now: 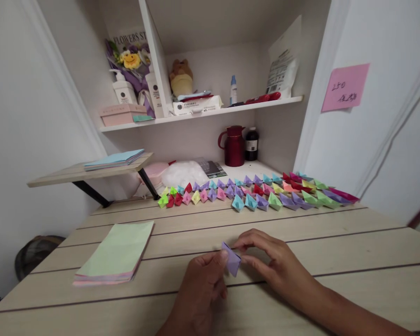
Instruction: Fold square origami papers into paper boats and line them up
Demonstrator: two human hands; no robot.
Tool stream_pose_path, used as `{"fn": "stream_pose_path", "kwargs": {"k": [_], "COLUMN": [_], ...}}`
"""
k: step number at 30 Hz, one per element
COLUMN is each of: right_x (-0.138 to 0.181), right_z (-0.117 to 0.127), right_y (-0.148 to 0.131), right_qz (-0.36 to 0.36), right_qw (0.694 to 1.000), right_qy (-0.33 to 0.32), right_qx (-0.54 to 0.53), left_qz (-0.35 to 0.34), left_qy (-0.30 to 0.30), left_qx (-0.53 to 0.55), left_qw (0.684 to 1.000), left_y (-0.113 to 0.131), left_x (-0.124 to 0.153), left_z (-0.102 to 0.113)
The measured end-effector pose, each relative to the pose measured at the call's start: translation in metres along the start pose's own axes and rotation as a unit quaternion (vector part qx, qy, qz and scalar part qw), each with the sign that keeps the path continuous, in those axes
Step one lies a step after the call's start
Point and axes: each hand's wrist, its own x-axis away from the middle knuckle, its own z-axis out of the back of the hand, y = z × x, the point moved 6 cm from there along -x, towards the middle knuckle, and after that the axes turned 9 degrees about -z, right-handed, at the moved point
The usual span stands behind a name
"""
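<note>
L hand (205, 275) has a small purple folded paper (233, 262) pinched betw. thumb & fingers, over the wood tabletop (357, 247), nr front ctr. R hand (266, 254) is at the paper's R edge, thumb & index slightly apart; can't tell if it grips. Green-topped paper stack (117, 252) lies flat to the L, well apart from both hands. Multicol. folded paper boats (238, 203) stand in rows toward the back, w/ a red jug (234, 147) behind, beside a dark bottle (252, 144).

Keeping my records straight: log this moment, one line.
left hand: pinching purple folded paper | right hand: close beside it | folded boats: rows behind | paper stack: left
</note>
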Motion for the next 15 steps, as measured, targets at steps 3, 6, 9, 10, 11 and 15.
{"fn": "stream_pose_path", "kwargs": {"k": [3,6,9,10,11,15], "right_x": [0.001,0.002,0.002,0.002,0.003,0.004], "right_z": [0.001,0.002,0.002,0.002,0.001,0.0], "right_y": [-0.003,-0.008,-0.011,-0.011,-0.012,-0.011], "right_qz": [0.024,0.038,0.037,0.035,0.034,0.035], "right_qw": [1.0,0.999,0.999,0.999,0.999,0.999], "right_qy": [0.007,0.009,0.009,0.009,0.008,0.011], "right_qx": [-0.002,-0.003,-0.004,-0.004,-0.003,0.0], "left_qz": [0.011,0.017,0.024,0.026,0.029,0.034], "left_qy": [-0.025,-0.034,-0.026,-0.024,-0.024,-0.042], "left_qx": [0.019,0.033,0.052,0.06,0.067,0.072], "left_qw": [0.999,0.999,0.998,0.998,0.997,0.996], "left_y": [0.005,0.007,0.006,0.006,0.005,0.004], "left_x": [0.006,0.009,0.009,0.009,0.009,0.009], "left_z": [-0.005,-0.007,-0.006,-0.006,-0.006,-0.008]}}
